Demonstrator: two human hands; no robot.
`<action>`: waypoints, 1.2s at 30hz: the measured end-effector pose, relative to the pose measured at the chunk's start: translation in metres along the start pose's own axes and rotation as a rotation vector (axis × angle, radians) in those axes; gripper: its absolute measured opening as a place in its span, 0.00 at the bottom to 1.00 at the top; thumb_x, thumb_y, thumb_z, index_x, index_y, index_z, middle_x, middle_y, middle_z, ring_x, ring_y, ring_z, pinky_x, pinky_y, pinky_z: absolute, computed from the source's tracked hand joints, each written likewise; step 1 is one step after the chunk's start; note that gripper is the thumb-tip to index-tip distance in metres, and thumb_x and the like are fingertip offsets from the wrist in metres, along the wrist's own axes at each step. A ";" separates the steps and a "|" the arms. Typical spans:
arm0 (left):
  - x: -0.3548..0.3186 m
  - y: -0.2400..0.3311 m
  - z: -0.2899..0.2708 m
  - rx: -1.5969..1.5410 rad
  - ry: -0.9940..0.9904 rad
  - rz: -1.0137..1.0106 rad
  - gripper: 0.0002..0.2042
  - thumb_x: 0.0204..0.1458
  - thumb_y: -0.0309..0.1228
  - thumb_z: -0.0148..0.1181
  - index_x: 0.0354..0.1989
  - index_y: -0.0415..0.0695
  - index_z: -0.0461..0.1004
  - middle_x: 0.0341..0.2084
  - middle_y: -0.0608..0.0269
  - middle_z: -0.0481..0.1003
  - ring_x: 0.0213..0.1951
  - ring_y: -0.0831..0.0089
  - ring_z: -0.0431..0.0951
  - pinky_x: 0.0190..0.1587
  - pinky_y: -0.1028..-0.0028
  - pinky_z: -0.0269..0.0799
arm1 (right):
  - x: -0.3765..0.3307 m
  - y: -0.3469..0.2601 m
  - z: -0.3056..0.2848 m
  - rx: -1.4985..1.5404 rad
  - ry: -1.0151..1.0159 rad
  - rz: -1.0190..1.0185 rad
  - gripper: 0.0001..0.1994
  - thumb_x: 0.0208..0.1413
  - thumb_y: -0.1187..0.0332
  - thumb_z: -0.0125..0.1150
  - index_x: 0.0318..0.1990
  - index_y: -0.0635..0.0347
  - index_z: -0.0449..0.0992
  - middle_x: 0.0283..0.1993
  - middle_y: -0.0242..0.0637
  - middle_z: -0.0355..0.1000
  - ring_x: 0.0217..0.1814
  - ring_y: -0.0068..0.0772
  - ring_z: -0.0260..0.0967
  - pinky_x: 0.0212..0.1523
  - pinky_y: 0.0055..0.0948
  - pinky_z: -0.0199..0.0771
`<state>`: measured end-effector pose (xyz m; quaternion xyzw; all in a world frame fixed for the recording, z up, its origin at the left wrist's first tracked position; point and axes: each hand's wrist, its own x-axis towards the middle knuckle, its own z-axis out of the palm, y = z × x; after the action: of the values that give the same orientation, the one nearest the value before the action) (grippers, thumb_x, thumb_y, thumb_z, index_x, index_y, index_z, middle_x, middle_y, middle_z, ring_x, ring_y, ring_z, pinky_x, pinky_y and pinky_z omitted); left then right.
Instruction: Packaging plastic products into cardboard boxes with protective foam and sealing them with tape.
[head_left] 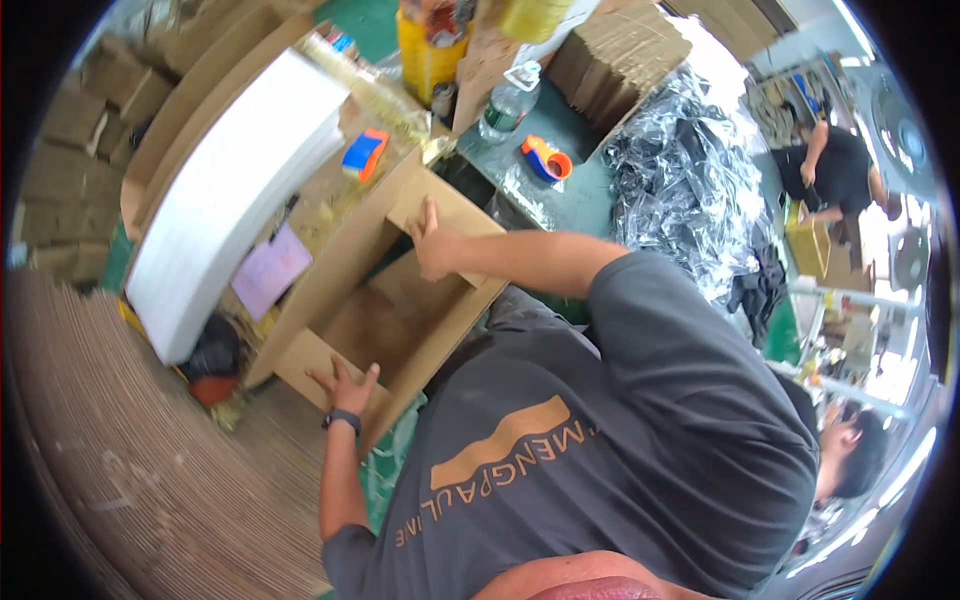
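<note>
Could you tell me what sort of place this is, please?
Probably a packing workshop: hands fold an open cardboard box, stacks of flat cardboard wait nearby, and tape dispensers lie on the green table.

The open cardboard box [400, 320] stands in front of me, my left hand [345, 385] flat on one flap and my right hand [435, 245] gripping the opposite one. Beyond it lies a stack of sheets [240, 180], with one tape dispenser [364, 153] beside it. To my right, on the table [570, 205], are a second tape dispenser [545, 158], a water bottle [508, 100] behind it and a heap of plastic bags [680, 170] past that.
</note>
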<state>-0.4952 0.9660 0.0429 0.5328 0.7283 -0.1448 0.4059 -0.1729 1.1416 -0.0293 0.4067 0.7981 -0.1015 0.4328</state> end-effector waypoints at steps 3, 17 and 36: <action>-0.024 -0.057 0.021 -0.194 -0.299 0.229 0.50 0.61 0.53 0.66 0.83 0.39 0.47 0.79 0.22 0.39 0.82 0.38 0.45 0.79 0.56 0.51 | -0.036 0.006 -0.037 0.414 0.028 0.039 0.57 0.59 0.66 0.69 0.85 0.53 0.29 0.84 0.69 0.10 0.68 0.71 0.73 0.65 0.57 0.79; -0.042 0.001 0.005 0.073 0.647 0.504 0.49 0.39 0.46 0.85 0.70 0.38 0.68 0.69 0.36 0.68 0.70 0.44 0.68 0.73 0.48 0.61 | -0.031 0.013 -0.161 0.180 1.166 -0.357 0.17 0.57 0.59 0.67 0.53 0.50 0.83 0.64 0.48 0.76 0.75 0.45 0.67 0.67 0.45 0.71; 0.008 0.086 0.079 0.363 0.888 -0.003 0.44 0.61 0.60 0.63 0.78 0.43 0.61 0.77 0.36 0.57 0.79 0.38 0.53 0.77 0.32 0.43 | -0.039 0.038 0.019 0.548 1.042 -0.859 0.35 0.69 0.39 0.55 0.70 0.58 0.74 0.78 0.48 0.65 0.84 0.56 0.52 0.84 0.56 0.46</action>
<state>-0.3845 0.9542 0.0063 0.6045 0.7949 -0.0288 -0.0442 -0.1214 1.1348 -0.0036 0.1467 0.9358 -0.2518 -0.1985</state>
